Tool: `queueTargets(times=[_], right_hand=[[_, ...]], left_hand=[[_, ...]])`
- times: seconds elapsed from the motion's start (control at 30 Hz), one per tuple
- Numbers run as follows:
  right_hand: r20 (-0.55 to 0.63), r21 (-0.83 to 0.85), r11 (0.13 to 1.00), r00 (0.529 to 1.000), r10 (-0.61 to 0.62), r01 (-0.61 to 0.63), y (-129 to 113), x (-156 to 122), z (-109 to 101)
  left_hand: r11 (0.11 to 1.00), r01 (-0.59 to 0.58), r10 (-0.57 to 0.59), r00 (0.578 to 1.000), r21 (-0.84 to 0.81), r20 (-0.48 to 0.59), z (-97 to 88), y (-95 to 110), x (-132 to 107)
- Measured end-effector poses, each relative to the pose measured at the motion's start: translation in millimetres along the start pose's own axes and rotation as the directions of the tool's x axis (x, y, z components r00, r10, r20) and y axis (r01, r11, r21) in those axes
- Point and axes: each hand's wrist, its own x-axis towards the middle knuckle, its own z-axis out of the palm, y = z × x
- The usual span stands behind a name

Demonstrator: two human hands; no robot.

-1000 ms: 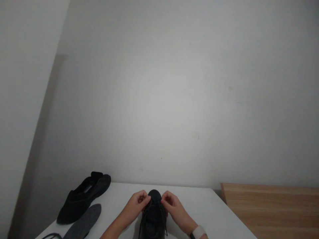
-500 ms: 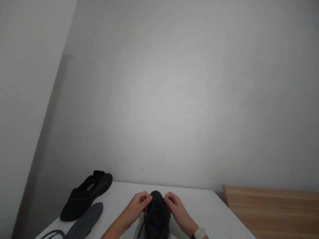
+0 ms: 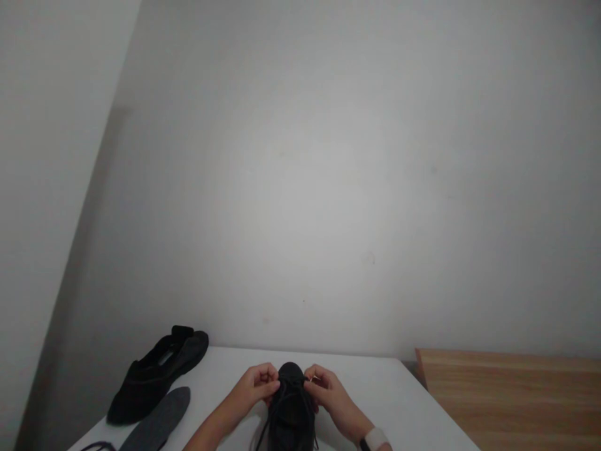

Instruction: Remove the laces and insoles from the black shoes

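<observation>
A black lace-up shoe (image 3: 292,423) stands on the white table at the bottom middle, its toe pointing to the wall. At its left edge near the toe, my left hand (image 3: 256,385) is closed in a pinch on the black shoelace (image 3: 292,383). Opposite it, my right hand (image 3: 331,394) pinches the lace at the right edge; a pale band circles that wrist. Loose lace ends hang down both sides of the shoe. Its heel end is cut off by the lower frame edge.
At the left, a second black shoe (image 3: 157,374) stands without visible lacing, its tongue raised. A dark grey insole (image 3: 159,421) lies beside it, with a loose black lace (image 3: 97,446) near the bottom edge. A wooden board (image 3: 507,398) is at the right; a wall (image 3: 305,188) rises behind the table.
The view has shifted slightly, so things sit a little further left. Both hands stay at the shoe's sides near the toe, with only small finger movements.
</observation>
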Motion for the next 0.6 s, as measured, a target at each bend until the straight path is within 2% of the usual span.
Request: queueTargets(times=[0.13,0.27,0.47,0.6], right_hand=[[-0.095,0.065,0.998,0.995,0.023,-0.017,2.9,4.6,0.4],[-0.149,0.093,0.995,0.989,-0.008,0.022,0.3,6.9,0.8],[-0.191,0.091,0.996,0.982,-0.004,0.021,2.8,7.8,-2.6],[-0.223,0.15,0.988,0.975,0.004,0.03,3.2,7.1,-4.3]], left_hand=[[0.998,-0.048,0.05,0.995,0.029,-0.09,-1.7,-1.1,3.0],[0.995,-0.085,0.092,0.984,0.051,-0.151,-1.6,-2.0,4.6],[0.998,-0.068,0.068,0.988,0.008,-0.141,-0.1,-1.4,3.2],[0.999,-0.035,0.027,0.981,-0.039,-0.191,-0.7,0.1,3.3]])
